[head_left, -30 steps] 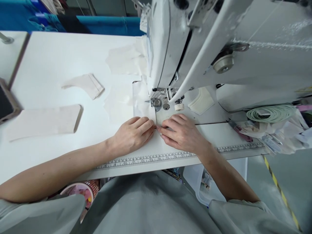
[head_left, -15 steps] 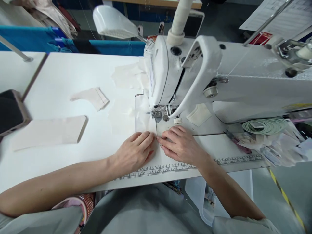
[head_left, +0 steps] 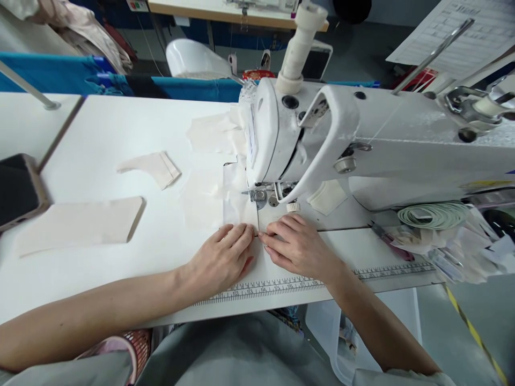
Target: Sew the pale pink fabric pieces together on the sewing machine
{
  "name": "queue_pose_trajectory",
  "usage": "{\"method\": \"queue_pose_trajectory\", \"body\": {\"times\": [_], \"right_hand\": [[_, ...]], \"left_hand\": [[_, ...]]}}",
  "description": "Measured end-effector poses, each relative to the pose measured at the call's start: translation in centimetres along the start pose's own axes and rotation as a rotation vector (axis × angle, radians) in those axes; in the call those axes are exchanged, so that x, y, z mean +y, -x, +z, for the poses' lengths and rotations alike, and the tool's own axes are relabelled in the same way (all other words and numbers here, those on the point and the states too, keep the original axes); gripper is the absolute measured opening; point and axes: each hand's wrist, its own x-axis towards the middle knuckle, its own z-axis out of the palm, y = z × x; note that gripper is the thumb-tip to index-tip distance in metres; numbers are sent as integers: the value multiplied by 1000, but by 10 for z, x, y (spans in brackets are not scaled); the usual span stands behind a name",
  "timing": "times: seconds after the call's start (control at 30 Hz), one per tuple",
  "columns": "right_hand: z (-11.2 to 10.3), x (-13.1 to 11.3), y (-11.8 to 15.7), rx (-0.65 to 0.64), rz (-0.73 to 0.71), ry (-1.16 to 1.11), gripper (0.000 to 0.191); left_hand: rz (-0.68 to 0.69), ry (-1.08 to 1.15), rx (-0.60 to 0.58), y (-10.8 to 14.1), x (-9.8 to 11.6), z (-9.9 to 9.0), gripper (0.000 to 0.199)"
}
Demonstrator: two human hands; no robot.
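Observation:
A thin white fabric piece [head_left: 240, 210] lies under the presser foot [head_left: 257, 196] of a white sewing machine [head_left: 298, 139]. My left hand [head_left: 223, 257] is closed at the fabric's near edge, its bent fingertips holding the cloth against the table. Right beside it, my right hand [head_left: 300, 247] has thumb and forefinger pinched at the near right corner of the same cloth. The fingertips of both hands almost meet, just in front of the needle area. What lies beneath the left palm is hidden.
Cream fabric pieces [head_left: 151, 166] and a longer strip [head_left: 86, 225] lie left, by a phone [head_left: 20, 187]. A ruler tape [head_left: 277, 287] runs along the front edge. At right are thread snips [head_left: 388, 241], a coiled green cord [head_left: 432, 214] and scraps.
The camera view has tipped slightly upward, so everything sits a little lower in the picture. Both hands and the fabric stay in nearly the same place at the machine.

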Motion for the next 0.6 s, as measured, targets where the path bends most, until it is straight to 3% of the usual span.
{"method": "queue_pose_trajectory", "body": {"times": [0.6], "right_hand": [[2, 3, -8, -35, 79, 22, 23]], "left_hand": [[-37, 59, 36, -5, -14, 6, 26]]}}
